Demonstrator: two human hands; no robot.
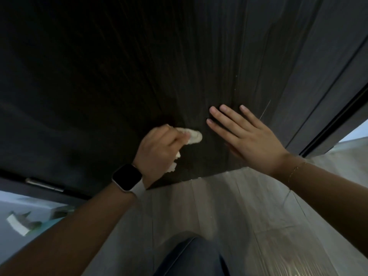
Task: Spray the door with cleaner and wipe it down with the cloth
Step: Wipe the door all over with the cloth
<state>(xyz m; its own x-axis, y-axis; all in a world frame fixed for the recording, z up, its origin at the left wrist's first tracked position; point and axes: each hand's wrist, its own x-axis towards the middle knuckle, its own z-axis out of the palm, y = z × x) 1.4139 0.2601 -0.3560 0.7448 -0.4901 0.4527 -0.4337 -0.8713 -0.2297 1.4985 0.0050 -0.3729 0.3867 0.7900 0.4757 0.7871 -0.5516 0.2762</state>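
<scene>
Head view, looking down the dark brown wood-grain door (139, 76) to its bottom edge. I read this as the wiping step; no spray bottle shows anywhere in view, so I can't say where the cleaner is.

My left hand (159, 148) has its fingers curled round a crumpled off-white cloth (193, 136), bunched small, one end poking out past the knuckles and a scrap showing under the palm. The cloth is pressed to the door's lower part, just above the bottom edge. White-strapped smartwatch with a black face (127, 177) on that wrist.

My right hand (245, 134) lies flat, fingers straight and spread, on the door just beside the cloth, holding nothing. My guess is that it steadies the door against the rubbing. Thin gold bracelet (296, 169) on that wrist.

Pale grey wood-plank floor (239, 206) below; my knee in blue denim (191, 257) at the bottom of the view.

Next move, as I judge it: run the cloth along the strip by the bottom edge, with the flat hand kept clear of its path.
</scene>
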